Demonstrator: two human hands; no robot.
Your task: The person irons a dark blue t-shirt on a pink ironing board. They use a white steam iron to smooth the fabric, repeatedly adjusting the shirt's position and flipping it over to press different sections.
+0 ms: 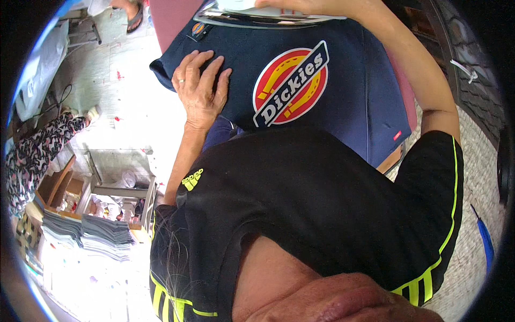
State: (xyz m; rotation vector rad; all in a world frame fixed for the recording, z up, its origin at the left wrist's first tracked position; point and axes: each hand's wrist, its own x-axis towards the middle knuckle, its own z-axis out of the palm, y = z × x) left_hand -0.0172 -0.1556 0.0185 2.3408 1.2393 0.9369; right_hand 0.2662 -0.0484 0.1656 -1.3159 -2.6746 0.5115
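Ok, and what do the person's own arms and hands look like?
Bare forearms below short black sleeves with neon-yellow piping. The left hand is gloveless, with a thin ring on one finger. The right hand is partly cut off by the frame, so I can't tell about rings there.

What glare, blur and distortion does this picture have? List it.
Head view: glare burns out much of the floor at left; bright highlights streak the iron at the top edge. Head view, too: fisheye bending, with black around the round image; the left hand looks fairly sharp, without obvious motion blur.
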